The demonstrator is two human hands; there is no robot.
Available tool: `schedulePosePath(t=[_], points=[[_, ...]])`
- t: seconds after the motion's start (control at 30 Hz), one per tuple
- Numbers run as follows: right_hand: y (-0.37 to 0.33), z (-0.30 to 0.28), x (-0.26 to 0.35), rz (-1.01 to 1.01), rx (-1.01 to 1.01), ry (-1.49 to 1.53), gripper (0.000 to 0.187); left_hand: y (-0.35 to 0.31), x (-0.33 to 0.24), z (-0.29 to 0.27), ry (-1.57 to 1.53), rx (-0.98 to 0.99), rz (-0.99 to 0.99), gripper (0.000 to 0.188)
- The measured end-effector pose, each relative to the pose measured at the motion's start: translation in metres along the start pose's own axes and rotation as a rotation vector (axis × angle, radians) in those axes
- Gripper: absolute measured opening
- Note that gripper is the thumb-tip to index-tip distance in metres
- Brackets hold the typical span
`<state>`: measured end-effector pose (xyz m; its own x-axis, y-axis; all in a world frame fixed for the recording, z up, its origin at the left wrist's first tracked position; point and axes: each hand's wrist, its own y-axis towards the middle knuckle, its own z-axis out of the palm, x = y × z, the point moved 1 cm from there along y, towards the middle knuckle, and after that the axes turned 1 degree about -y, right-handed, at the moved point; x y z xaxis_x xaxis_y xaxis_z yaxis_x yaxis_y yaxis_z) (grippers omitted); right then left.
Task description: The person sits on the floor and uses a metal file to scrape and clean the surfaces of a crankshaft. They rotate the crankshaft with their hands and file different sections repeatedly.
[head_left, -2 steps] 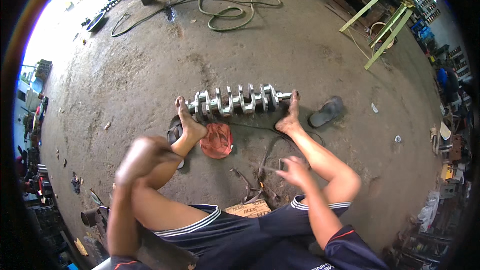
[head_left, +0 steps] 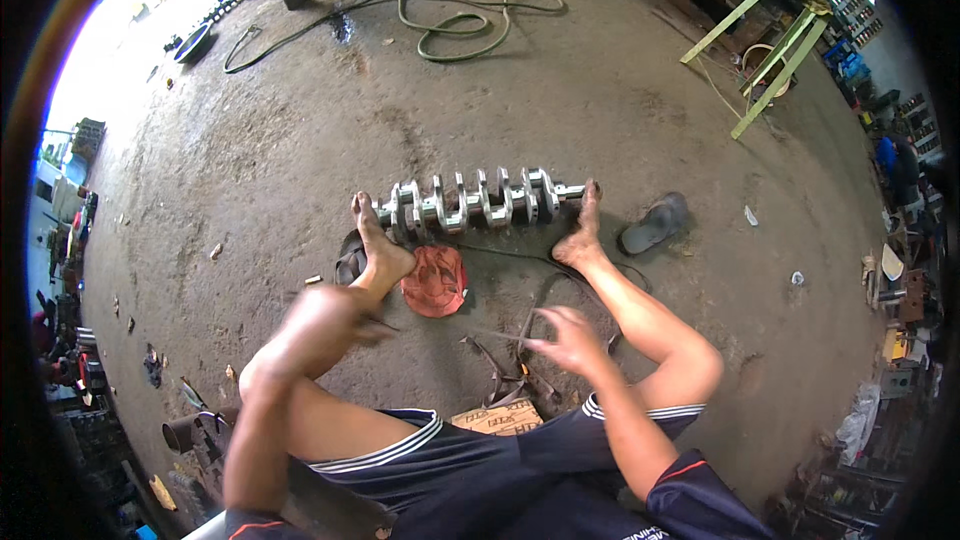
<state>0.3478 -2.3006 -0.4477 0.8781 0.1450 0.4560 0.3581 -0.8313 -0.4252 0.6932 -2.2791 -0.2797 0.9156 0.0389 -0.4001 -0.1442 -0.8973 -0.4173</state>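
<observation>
A shiny crankshaft (head_left: 470,205) lies crosswise on the floor, between my two bare feet, whose soles rest against its ends. My left hand (head_left: 340,320) is over my left shin, smeared by motion, so its fingers and anything in them cannot be made out. Over the floor between my knees, my right hand (head_left: 572,342) pinches a thin, flat strip (head_left: 505,336) that points left; its kind is unclear. A red cloth cap-like piece (head_left: 435,282) lies beside my left foot. Below the strip are several dark straps or scraps (head_left: 500,370).
A black sandal (head_left: 653,224) lies right of my right foot; another (head_left: 350,258) is partly behind the left. Cardboard (head_left: 498,418) is under me. Farther off are a hose (head_left: 450,28), a green wooden stand (head_left: 775,70) and a pipe end (head_left: 180,435).
My right hand has moved left with the thin strip. My left hand has shifted right and slightly down, still blurred. The crankshaft and feet have stayed put.
</observation>
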Motion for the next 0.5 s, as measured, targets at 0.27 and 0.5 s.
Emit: schedulePosePath(t=[0.27,0.5], points=[[0.034,0.016,0.064,-0.265,0.465,1.116,0.038,0.095,-0.016,0.072,-0.101,0.332,0.197,0.041],[0.027,0.038,0.018,0.304,0.365,1.514,0.022,0.169,0.006,0.126,-0.184,-0.102,0.318,0.031]])
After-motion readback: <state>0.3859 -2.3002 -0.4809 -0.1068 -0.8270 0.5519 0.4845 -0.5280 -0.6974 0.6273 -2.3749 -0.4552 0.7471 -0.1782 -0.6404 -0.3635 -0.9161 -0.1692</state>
